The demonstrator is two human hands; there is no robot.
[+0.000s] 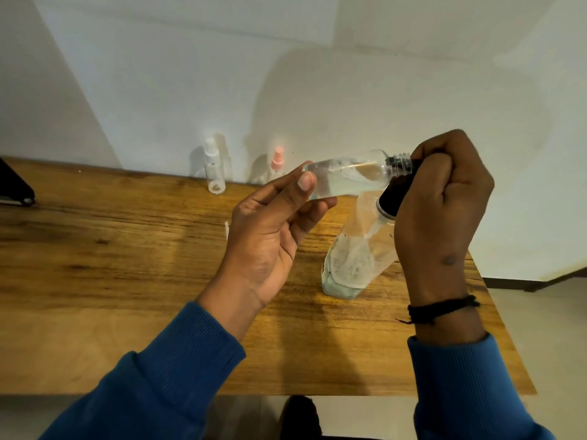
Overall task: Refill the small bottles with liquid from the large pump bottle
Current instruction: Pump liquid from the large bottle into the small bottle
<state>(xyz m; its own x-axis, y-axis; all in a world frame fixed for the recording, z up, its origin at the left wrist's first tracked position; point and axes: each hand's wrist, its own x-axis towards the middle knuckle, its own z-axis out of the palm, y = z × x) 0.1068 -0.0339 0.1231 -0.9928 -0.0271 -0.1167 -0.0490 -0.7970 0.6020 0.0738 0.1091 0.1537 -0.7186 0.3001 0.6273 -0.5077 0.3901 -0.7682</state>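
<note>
Far left by the wall, white-capped small bottle (214,173) upright on the wooden table (127,265), pink-capped small bottle (277,165) just right of it. Left hand (273,230) pinching the base of an uncapped small bottle (349,177), held sideways, partly filled. Right hand (444,198) clenched over the black pump head of the large pump bottle (359,252), tilted, base on the table, mouth of the small one against that pump.

The person wears a blue knitted top whose long sleeves (178,369) end in ribbed cuffs (451,354) at both wrists, and a black braided thread band (443,309) circles the right wrist, loose ends trailing
</note>
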